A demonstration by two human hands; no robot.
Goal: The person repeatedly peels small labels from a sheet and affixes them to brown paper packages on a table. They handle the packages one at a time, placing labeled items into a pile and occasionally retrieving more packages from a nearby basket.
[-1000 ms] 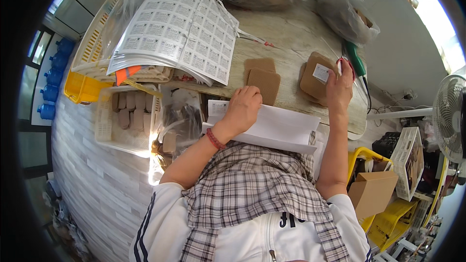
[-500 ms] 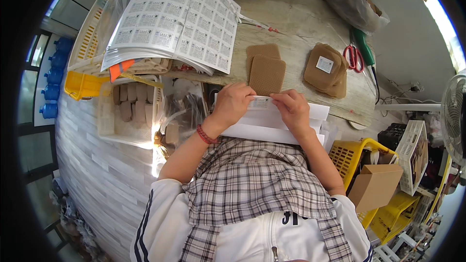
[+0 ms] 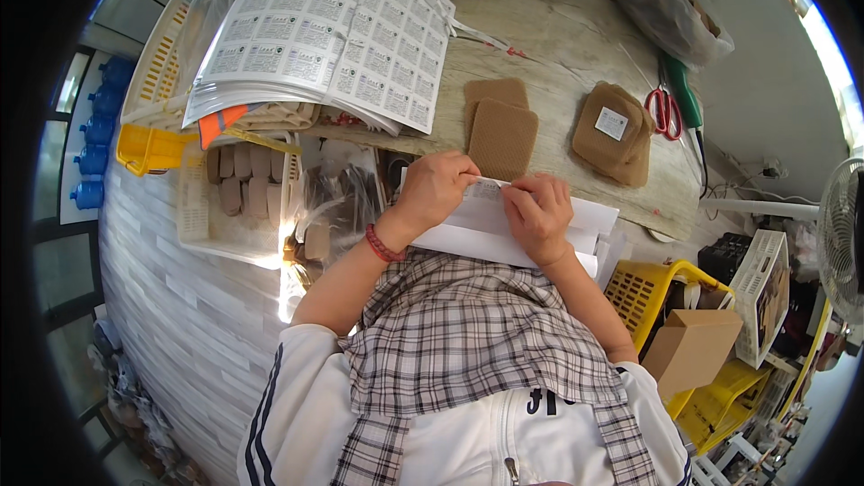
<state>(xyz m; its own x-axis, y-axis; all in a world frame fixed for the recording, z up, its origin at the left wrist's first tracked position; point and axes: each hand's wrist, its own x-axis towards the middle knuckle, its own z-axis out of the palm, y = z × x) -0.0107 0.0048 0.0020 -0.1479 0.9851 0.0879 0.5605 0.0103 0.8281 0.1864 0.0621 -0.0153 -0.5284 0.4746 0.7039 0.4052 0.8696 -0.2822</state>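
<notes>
Both hands are at the near edge of the table, over a white label sheet (image 3: 486, 232) that lies across my lap, bent over. My left hand (image 3: 438, 187), a red bracelet at its wrist, pinches the sheet's far edge. My right hand (image 3: 538, 214) is closed on the same edge, slightly to the right, its fingertips partly hidden. Printed labels show between the two hands. Just beyond them lie two overlapping brown textured pads (image 3: 502, 139). A stack of similar pads (image 3: 612, 148), with a small white label (image 3: 611, 123) on top, sits to the right.
A thick pile of printed label sheets (image 3: 297, 31) covers the table's left. Red-handled scissors (image 3: 664, 117) and a green-handled tool (image 3: 682, 94) with a cord lie at the right. A grey plastic bag (image 3: 670, 9) stands behind. Yellow baskets (image 3: 648, 297) and a cardboard box (image 3: 695, 349) are right of me.
My right hand has curled and come down slightly over the sheet, while my left hand keeps its pinch. The whole view has shifted a little.
</notes>
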